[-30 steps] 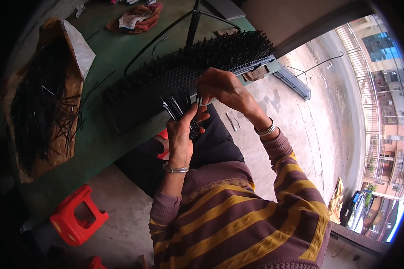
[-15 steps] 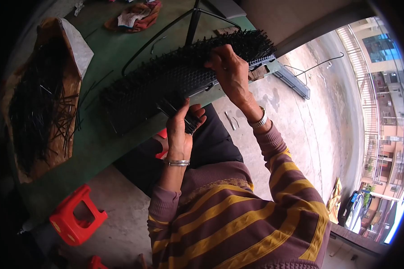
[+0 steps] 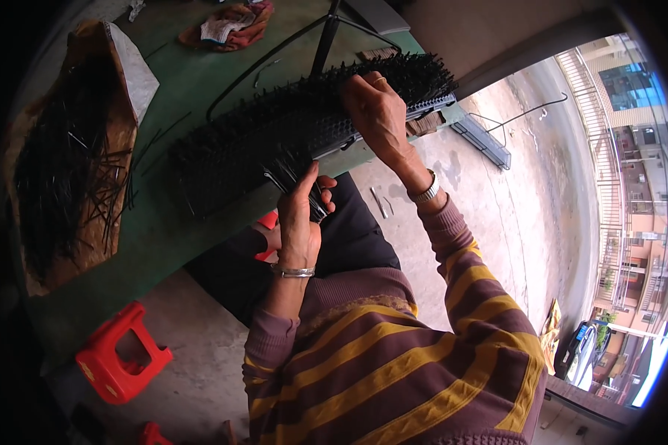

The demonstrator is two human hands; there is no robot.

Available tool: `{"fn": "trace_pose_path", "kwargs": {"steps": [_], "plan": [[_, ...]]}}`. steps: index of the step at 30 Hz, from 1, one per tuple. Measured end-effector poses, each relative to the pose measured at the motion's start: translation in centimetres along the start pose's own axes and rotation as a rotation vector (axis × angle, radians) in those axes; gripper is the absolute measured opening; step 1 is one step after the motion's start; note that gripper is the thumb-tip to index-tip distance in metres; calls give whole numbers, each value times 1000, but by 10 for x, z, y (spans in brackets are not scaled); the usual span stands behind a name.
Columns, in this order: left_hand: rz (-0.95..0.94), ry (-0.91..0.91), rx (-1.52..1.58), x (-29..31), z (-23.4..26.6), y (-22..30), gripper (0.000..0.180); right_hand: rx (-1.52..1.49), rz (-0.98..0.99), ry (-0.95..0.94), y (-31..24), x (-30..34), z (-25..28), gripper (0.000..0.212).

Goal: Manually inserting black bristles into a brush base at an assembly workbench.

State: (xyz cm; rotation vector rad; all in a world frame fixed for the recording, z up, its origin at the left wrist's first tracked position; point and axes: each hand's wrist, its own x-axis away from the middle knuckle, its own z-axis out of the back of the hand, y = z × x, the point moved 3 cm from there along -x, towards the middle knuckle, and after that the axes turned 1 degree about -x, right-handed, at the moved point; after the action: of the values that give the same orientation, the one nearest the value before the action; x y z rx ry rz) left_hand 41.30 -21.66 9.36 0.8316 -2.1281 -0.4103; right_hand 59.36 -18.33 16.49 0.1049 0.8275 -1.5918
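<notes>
A long black perforated panel (image 3: 226, 172) lies across the green table, its far side thick with short black tufts (image 3: 416, 73). My left hand (image 3: 298, 230) is closed round a bundle of thin black strips (image 3: 280, 176) at the panel's near edge. Over the panel, close to the tufts, my right hand (image 3: 380, 119) is closed with fingertips pressed together. Whatever those fingertips pinch is hidden behind the hand.
A brown wrapper (image 3: 104, 241) with many loose black strips lies on the table (image 3: 152, 237) at the left. Beyond the panel are a bent black metal frame (image 3: 322, 46) and a crumpled cloth (image 3: 251, 35). A red stool (image 3: 122, 356) stands at lower left.
My right hand has shifted slightly left and turned, its fingers curling down more toward the tufts. The left hand keeps its bundle, which is tilted slightly more upright.
</notes>
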Motion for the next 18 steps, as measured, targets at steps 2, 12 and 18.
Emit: {"fn": "trace_pose_path", "kwargs": {"steps": [2, 12, 18], "plan": [[-27, -16, -2, 2, -2, 1, 16, 142, 50, -81, 5, -7, -9, 4], [-106, 12, -66, 14, -8, 8, 19, -277, 72, -129, -17, 19, 3, 26], [-103, 12, -139, 22, -14, 8, 22, -850, -402, -607, -26, 41, -2, 23]]}}
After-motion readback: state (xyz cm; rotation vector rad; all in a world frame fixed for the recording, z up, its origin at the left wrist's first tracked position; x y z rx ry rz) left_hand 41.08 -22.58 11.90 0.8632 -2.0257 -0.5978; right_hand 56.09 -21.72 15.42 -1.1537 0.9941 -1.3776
